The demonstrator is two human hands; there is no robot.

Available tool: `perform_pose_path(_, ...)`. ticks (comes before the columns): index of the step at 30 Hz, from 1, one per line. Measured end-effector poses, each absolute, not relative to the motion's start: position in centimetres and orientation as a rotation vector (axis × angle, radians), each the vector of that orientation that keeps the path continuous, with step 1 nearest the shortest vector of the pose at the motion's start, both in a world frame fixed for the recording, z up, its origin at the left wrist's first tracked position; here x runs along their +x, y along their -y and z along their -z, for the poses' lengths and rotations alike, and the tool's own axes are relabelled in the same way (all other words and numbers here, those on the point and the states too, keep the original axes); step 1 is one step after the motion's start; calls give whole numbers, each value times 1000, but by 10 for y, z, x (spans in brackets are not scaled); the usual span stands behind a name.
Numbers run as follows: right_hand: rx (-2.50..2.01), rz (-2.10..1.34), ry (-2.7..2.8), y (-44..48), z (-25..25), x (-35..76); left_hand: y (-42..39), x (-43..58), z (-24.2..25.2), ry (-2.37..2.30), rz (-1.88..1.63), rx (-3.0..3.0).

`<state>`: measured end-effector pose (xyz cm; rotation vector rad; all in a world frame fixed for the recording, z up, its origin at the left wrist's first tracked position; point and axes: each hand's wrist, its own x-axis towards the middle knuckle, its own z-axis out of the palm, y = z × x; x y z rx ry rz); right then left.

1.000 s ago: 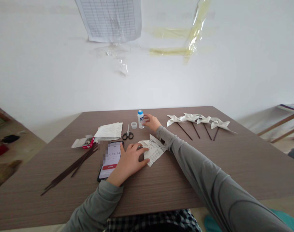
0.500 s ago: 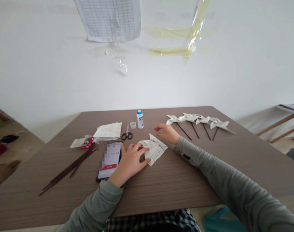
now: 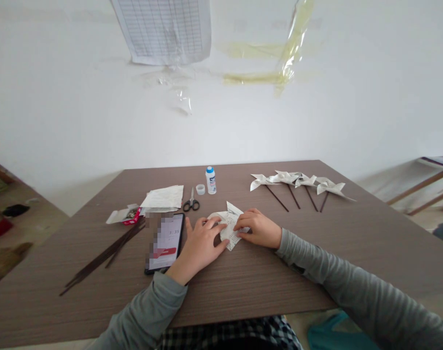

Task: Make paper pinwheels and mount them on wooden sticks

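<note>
A printed sheet of paper point(image 3: 229, 239), cut and partly folded with one pointed flap standing up, lies at the middle of the table between my hands. Over its left side rests my left hand point(image 3: 202, 242), fingers spread and fingertips pressing the paper to the tabletop. My right hand point(image 3: 259, 228) is closed at the paper's right side, thumb and bent fingers gripping a corner; the fingertips cover part of the sheet. Just left of my left hand is a phone point(image 3: 170, 243). Scissors point(image 3: 191, 205) lie beyond it, beside a small clear cap point(image 3: 200, 189) and a white glue bottle point(image 3: 210, 180) with a blue top.
Several paper pinwheels point(image 3: 305, 181) on dark sticks lie at the back right. To the left are a paper stack point(image 3: 163, 198), a small red box point(image 3: 132, 216) of small metal pieces and a bundle of brown sticks point(image 3: 100, 257). A wall stands behind the table point(image 3: 243, 287).
My right hand has come down from above the paper's right side onto it and closed on a corner. My left hand stays almost where it was, holding the sheet down.
</note>
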<state>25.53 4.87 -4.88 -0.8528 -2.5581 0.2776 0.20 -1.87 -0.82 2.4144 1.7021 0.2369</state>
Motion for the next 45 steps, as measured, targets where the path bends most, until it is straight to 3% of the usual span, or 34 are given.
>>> perform_pose_path(45,-1113,-277,2540,-32,42,242,7,0,5,-1711,-273,2340)
